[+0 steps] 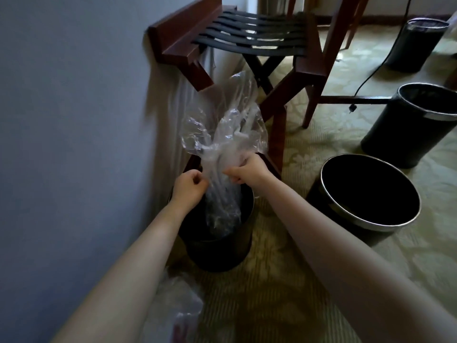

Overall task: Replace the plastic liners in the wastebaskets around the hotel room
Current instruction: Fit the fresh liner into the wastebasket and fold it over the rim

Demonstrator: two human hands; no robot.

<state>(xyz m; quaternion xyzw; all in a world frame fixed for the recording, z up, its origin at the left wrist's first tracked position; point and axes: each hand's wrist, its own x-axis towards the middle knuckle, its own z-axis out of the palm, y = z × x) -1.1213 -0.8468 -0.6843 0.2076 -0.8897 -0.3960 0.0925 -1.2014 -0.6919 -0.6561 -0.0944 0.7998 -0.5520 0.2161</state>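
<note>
Your left hand (186,187) and right hand (248,169) both pinch the clear liner (222,134) above the black wastebasket (217,252), fingers (234,177) clenched on it.

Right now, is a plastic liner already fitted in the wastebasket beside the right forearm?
No, the wastebasket beside the right forearm shows a bare dark inside and a bare metal rim.

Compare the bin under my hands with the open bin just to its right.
The bin under the hands has a clear bag hanging into it, gripped by the left hand and right hand; the bin to its right is bare inside and untouched. Both are black, round and upright on the carpet.
</note>
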